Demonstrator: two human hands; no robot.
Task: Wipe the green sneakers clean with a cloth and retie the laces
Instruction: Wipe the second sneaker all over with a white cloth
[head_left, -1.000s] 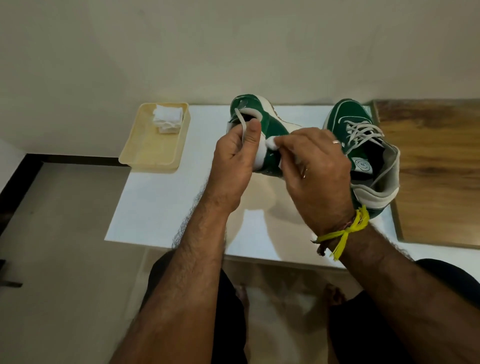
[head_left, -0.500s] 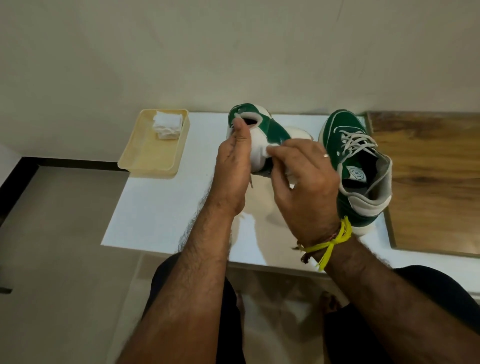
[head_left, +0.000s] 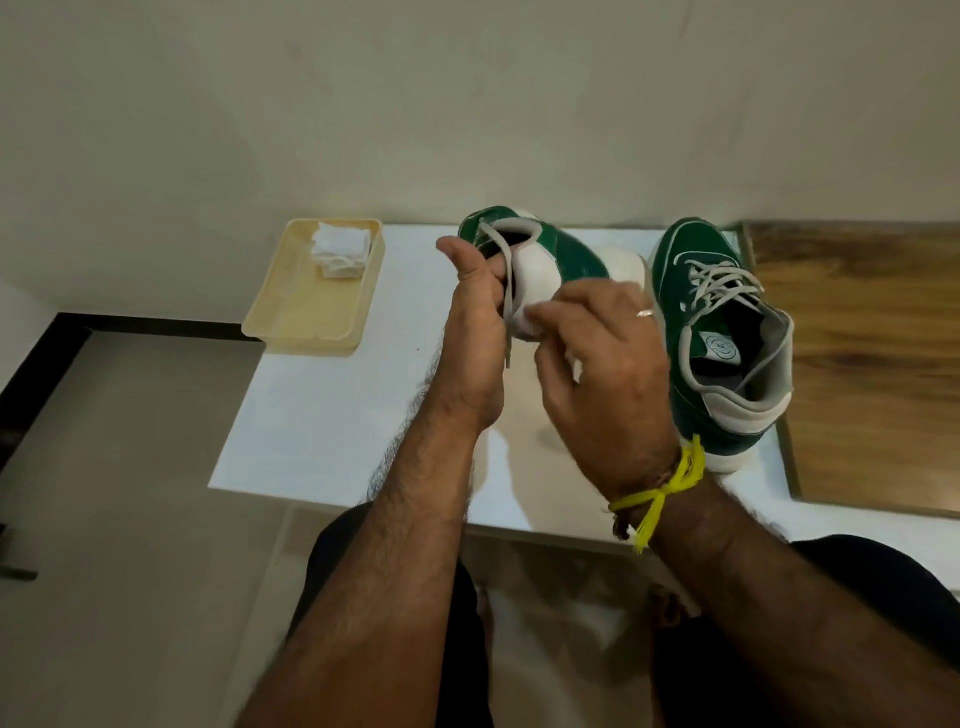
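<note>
Green sneaker (head_left: 545, 260) with smooth, slightly shiny side panels and a white rounded heel patch, lifted above the white table (head_left: 332, 415) and turned on its side. Grey flat lace (head_left: 506, 306) hanging loose from its opening, past the palm. Left hand (head_left: 475, 343) curled round the heel end, thumb raised at the collar. Right hand (head_left: 608, 364) with fingers bent, pinching a small white cloth (head_left: 530, 325) against the white patch; most of the cloth hidden under the fingers. Second green sneaker (head_left: 717, 338) just to the right, standing on the table, laces crossed, grey soft lining and a round label inside. Pale yellow plastic tray (head_left: 291, 322), rectangular with rounded corners, at the table's left far corner. Folded white cloths (head_left: 340, 249) stacked at its far end. Wooden board (head_left: 857, 364) with visible grain to the right.
</note>
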